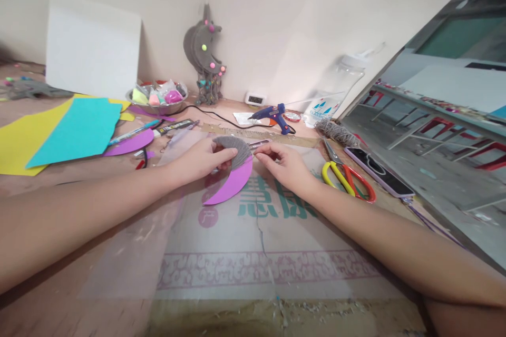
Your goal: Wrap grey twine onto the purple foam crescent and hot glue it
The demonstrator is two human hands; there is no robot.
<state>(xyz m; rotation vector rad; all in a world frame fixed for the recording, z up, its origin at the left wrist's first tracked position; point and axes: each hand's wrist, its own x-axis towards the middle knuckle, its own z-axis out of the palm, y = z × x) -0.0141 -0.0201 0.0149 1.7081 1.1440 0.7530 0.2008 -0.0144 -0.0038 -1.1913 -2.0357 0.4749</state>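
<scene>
A purple crescent moon (pixel 233 183) cut from sheet is held over the middle of the table, its upper half wound with grey yarn (pixel 233 147). My left hand (pixel 209 159) grips the wrapped part, thumb on top. Just right of the crescent, my right hand (pixel 282 162) pinches the yarn, which is barely visible between the fingertips. A thin grey strand trails down over the printed plastic sheet (pixel 213 237) beneath both hands.
Behind my hands lie a blue glue gun (pixel 274 116) and a small clock (pixel 255 98). Scissors (pixel 346 176), a phone (pixel 379 171) and a yarn bundle (pixel 336 131) are rightward. Coloured sheets (pixel 75 131) and a bowl (pixel 158 108) sit left. A grey moon ornament (pixel 200 47) hangs behind.
</scene>
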